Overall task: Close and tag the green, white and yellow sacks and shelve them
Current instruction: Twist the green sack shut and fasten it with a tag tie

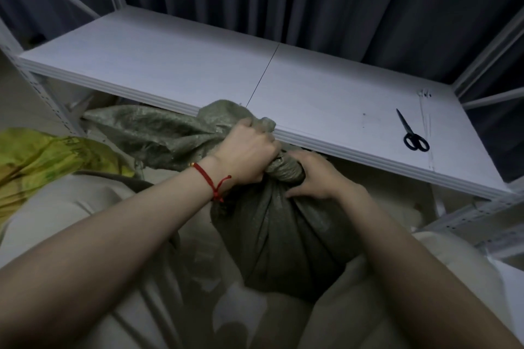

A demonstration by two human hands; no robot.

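Note:
A green woven sack (272, 235) stands full in front of me, its top gathered into a twisted neck. My left hand (249, 150), with a red cord at the wrist, grips the bunched mouth of the sack above the neck. My right hand (314, 176) wraps around the neck just below. The loose top of the sack fans out to the left under the shelf edge. A yellow sack (42, 159) lies at the far left. White sacks (85, 235) lie around the green one.
A white shelf board (198, 65) runs across in front of me, with black scissors (412, 133) and thin white ties (425, 110) at its right end. White rack posts stand on both sides. A dark curtain hangs behind.

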